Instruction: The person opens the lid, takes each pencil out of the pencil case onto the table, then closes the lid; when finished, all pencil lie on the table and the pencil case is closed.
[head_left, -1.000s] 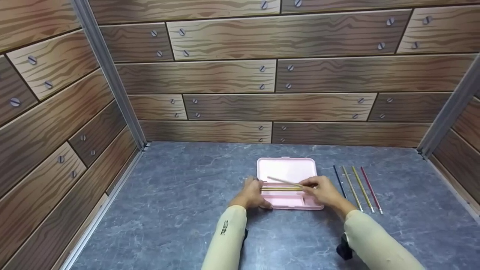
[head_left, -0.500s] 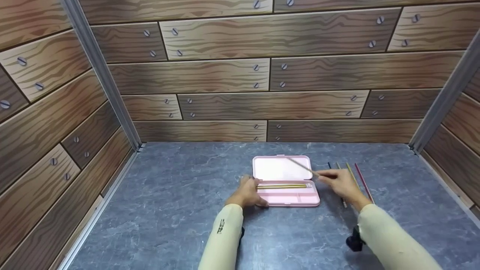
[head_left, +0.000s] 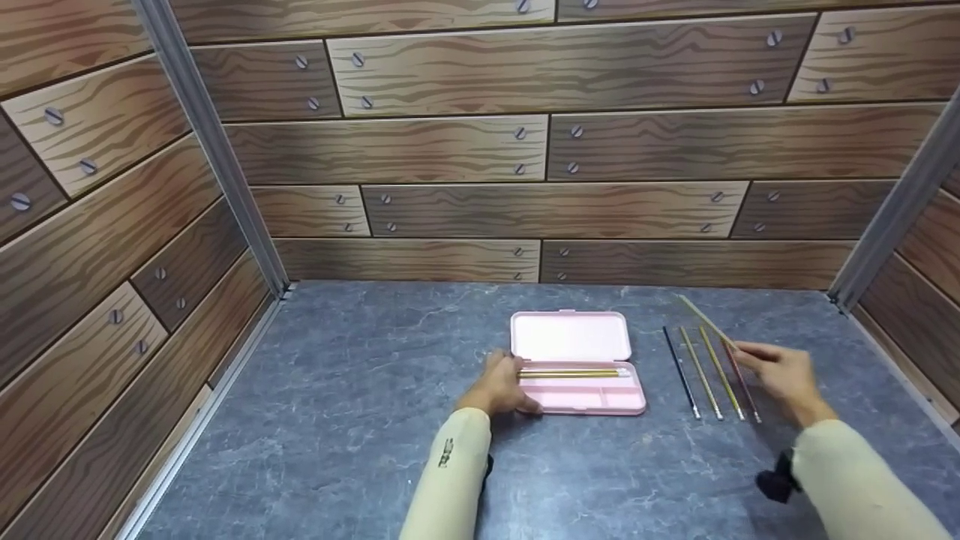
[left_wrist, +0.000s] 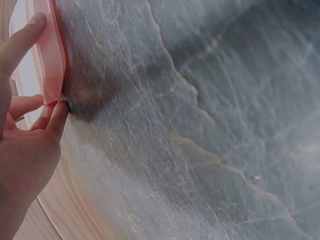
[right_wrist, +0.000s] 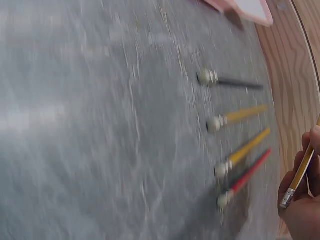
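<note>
An open pink pencil case (head_left: 559, 399) lies on the table in the head view, its lid tipped back. My left hand (head_left: 499, 384) grips the left end, thumb at the front edge and fingers round the back, as the left wrist view confirms. Two yellow pencils (head_left: 570, 373) rest in the case's long rear compartment. To the right, my right hand (head_left: 784, 375) pinches another yellow pencil (right_wrist: 301, 172), raised and slanting over the pencils on the table. Its eraser end sits by the palm in the right wrist view.
On the table right of the case lie a dark blue pencil (head_left: 681, 373), two yellow pencils (head_left: 721, 373) and a red pencil (head_left: 745, 390), side by side with erasers toward me. Wood-patterned walls (head_left: 450, 150) enclose the grey marbled table (head_left: 337, 420) at back and sides.
My right hand has carried the yellow pencil from above the case rightward, past the row of pencils. My left hand keeps hold of the case's left end.
</note>
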